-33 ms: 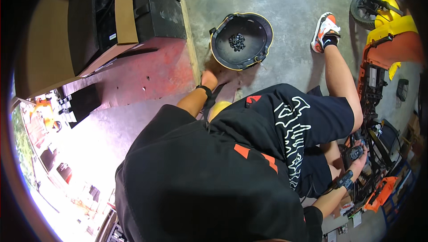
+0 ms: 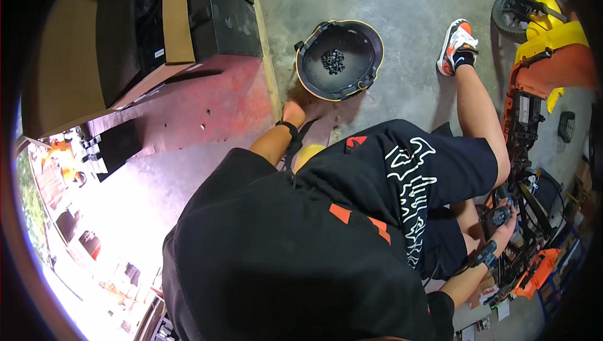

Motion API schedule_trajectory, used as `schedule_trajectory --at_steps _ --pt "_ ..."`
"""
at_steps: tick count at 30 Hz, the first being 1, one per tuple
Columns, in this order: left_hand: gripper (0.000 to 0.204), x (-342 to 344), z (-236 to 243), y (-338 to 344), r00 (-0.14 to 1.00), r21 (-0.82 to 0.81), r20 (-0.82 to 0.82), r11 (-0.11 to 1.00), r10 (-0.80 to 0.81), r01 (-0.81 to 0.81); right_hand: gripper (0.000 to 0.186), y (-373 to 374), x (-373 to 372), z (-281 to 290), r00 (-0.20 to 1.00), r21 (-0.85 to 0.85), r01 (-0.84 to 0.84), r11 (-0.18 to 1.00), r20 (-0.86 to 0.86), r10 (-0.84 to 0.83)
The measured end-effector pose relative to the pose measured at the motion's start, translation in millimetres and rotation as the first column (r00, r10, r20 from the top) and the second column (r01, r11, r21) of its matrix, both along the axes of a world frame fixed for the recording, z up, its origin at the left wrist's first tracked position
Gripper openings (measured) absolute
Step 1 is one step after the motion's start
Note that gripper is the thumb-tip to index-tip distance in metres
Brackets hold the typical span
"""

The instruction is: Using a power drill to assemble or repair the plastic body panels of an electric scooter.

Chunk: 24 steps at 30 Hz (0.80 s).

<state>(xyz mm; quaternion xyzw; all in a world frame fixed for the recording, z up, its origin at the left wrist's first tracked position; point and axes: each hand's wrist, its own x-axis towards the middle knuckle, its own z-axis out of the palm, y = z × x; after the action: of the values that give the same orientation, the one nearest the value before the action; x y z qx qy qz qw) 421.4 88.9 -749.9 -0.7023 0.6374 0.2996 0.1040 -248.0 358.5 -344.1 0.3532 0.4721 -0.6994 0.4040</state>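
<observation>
The right hand (image 2: 507,227) holds a black tool (image 2: 500,216) at four o'clock; I can't tell the left hand (image 2: 293,113)'s grip.

Brown cardboard box (image 2: 59,58), upper left; black boxes (image 2: 231,24) beside it; wooden strip (image 2: 269,68) edging reddish surface (image 2: 232,93).

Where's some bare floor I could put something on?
There's bare floor between the black tub and the orange-and-white shoe. It's crowded around the right hand, among dark machine parts. The left hand is near the tub's lower-left side.
</observation>
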Motion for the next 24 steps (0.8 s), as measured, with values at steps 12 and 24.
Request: schedule_trajectory --at_steps 12,24 --pt "0.07 -51 145 -58 0.07 0.755 -0.454 0.425 0.888 -0.499 0.025 -6 8 -4 0.997 -0.055 -0.016 0.998 -0.07 0.012" --pt "0.027 -57 159 -82 0.449 0.614 -0.348 0.562 0.823 -0.554 0.034 -59 56 28 0.963 0.013 -0.068 0.998 -0.261 0.069"
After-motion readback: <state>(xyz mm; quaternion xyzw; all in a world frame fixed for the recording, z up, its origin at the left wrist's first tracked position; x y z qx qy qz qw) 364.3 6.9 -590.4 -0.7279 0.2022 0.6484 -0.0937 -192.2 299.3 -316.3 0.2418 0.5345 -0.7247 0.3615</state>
